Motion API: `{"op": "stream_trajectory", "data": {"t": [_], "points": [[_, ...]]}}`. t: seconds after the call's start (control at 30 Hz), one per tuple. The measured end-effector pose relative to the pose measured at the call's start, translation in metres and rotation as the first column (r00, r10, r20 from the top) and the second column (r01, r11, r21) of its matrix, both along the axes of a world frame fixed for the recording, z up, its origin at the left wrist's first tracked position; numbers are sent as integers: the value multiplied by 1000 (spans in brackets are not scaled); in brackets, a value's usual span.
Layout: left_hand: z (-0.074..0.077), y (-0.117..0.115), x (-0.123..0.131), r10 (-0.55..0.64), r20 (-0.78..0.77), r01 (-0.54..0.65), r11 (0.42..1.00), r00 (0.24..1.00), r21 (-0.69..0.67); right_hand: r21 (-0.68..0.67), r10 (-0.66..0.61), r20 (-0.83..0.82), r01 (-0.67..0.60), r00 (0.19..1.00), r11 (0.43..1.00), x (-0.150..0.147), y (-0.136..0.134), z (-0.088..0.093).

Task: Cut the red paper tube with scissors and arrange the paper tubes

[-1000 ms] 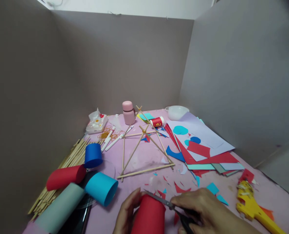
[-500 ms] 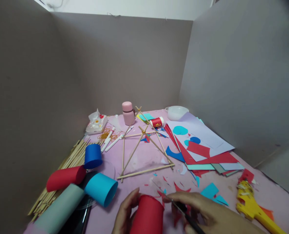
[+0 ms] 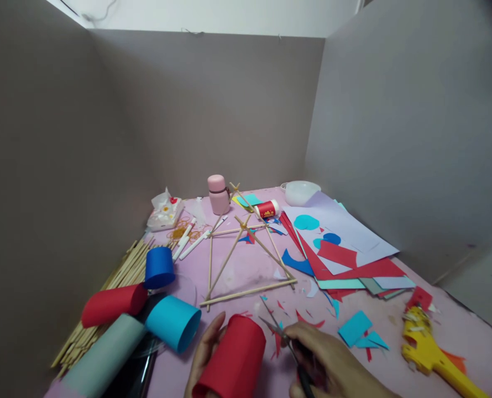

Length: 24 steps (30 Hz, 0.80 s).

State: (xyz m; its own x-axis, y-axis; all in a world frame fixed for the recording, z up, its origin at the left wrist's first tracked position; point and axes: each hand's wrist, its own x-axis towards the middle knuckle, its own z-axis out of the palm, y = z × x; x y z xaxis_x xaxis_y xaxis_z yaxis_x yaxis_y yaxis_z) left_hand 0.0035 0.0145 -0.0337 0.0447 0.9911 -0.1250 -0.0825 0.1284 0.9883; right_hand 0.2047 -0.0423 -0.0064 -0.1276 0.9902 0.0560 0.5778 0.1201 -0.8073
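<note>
So the left hand is wrapped around a red paper tube, fingers curled behind it, thumb side up by the rim. The tube's long axis runs from the near-left up toward the far-right, tilted, with its upper end pointing at the right hand. The right hand sits just to the right of it, closed on a pair of scissors. The blades are parted in a narrow V, tips pointing away and to the left, just beside the tube's upper right edge. Can't tell if they actually touch the paper.

Both hands are about equally close to the tube; the left one has it, the right one brings the blades in from the side.

Room-wise: left of the left hand it's crowded, with a cyan tube, a grey-green tube, another red roll and a blue roll all lying close together. Straight ahead of the hands is a stick frame, near but not touching. Right of the right hand there are paper scraps and a yellow tool further off, with bare pink table between them.
</note>
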Motion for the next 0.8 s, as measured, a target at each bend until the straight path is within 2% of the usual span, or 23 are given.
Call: {"op": "stream_trajectory", "data": {"t": [0.17,0.3,0.47,0.57,0.8], "points": [[-4,-4,8,-36,-28,36,999,999,-2,76,113,105,-121,988,990,3,4,-16],[-6,-3,12,-71,-47,70,997,996,-17,124,97,119,-112,988,986,5,3,-17],[-6,17,17,-109,-51,107,993,993,-41,141,107,129,-125,986,982,6,2,-20],[0,18,14,-129,-54,127,991,990,-36,138,104,139,-124,985,983,5,2,-22],[26,-1,4,-169,-61,171,985,984,21,82,92,156,-106,983,991,4,3,-16]]}}
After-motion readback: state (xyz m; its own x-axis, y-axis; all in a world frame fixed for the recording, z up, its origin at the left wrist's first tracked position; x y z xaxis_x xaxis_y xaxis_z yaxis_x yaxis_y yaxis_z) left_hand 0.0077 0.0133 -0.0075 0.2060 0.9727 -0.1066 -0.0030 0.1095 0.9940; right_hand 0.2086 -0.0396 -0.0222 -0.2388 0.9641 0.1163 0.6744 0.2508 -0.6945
